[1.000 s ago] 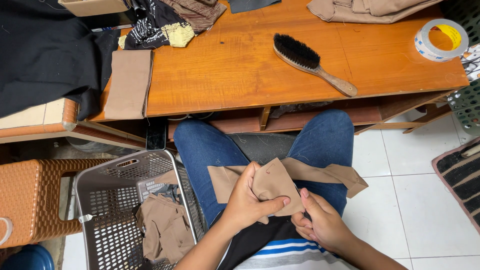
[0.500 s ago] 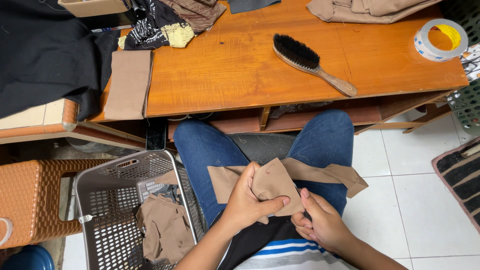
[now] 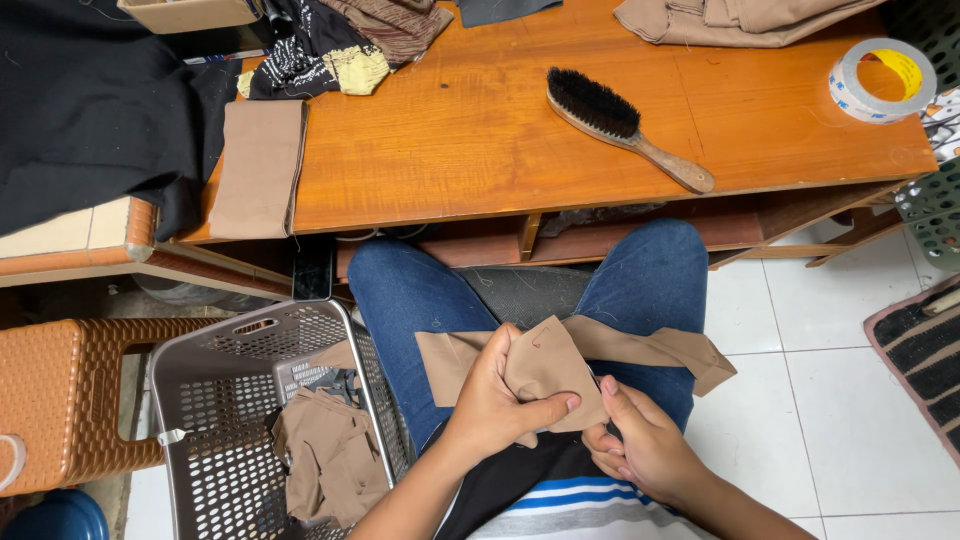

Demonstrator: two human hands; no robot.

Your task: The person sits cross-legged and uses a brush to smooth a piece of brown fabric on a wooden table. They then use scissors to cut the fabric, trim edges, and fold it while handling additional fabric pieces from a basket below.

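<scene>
Tan fabric piece (image 3: 545, 365) lies over the lap. Left hand (image 3: 495, 400) pinches its folded middle; right hand (image 3: 645, 450) grips its near edge, fingers closed.

tan fabric strip (image 3: 560, 365) | folded, creased, soft | held over lap, ends trailing across both thighs

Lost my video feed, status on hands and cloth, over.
Left hand and right hand both gripping tan fabric piece over lap. Grey basket at left. Nothing obstructing.
</scene>
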